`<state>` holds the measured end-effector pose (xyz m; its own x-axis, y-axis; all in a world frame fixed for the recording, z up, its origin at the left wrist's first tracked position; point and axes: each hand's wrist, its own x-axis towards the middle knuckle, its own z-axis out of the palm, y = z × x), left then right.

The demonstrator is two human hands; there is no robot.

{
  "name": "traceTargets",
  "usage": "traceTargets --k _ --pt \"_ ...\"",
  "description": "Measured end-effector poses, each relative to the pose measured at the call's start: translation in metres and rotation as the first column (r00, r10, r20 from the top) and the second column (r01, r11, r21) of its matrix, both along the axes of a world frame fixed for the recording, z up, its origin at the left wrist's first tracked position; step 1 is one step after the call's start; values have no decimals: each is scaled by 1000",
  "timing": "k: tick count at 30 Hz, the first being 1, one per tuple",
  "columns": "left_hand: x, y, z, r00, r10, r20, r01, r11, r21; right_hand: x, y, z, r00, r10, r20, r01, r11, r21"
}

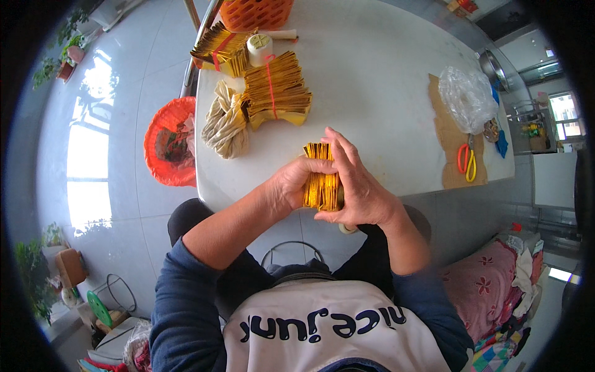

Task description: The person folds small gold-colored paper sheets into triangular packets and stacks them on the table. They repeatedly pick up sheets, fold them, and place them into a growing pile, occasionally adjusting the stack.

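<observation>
A thick stack of folded gold foil paper (320, 190) is pressed between my two hands at the table's near edge. My left hand (297, 179) wraps its left side, with the thumb lying across the top. Against the right side lies my right hand (360, 190), its fingers stretched up and its thumb at the lower end. Just beyond, on the table, stands a larger bundle of folded gold paper (279, 93) tied with a red band. Behind it rests a second banded gold paper bundle (225, 53). Part of the held stack is hidden by my fingers.
The white table (362, 93) bears a twisted cloth (227, 123), a white roll-shaped object (260, 49) and an orange plastic basket (255, 14). Scissors (467, 162) lie on cardboard (451, 172) at right, near a clear plastic bag (467, 100). A red-lined bin (162, 144) stands left.
</observation>
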<state>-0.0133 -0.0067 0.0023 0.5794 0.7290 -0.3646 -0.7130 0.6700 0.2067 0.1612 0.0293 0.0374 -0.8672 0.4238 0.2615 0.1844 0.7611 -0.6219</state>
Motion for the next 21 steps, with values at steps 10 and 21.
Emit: traceTargets --k 10,21 --pt "3 -3 9 982 131 -136 -129 991 20 -2 -6 6 998 -58 -25 58 998 22" --pt "18 -17 28 899 397 -186 -360 910 205 -11 -42 7 925 -366 -96 362 930 -62"
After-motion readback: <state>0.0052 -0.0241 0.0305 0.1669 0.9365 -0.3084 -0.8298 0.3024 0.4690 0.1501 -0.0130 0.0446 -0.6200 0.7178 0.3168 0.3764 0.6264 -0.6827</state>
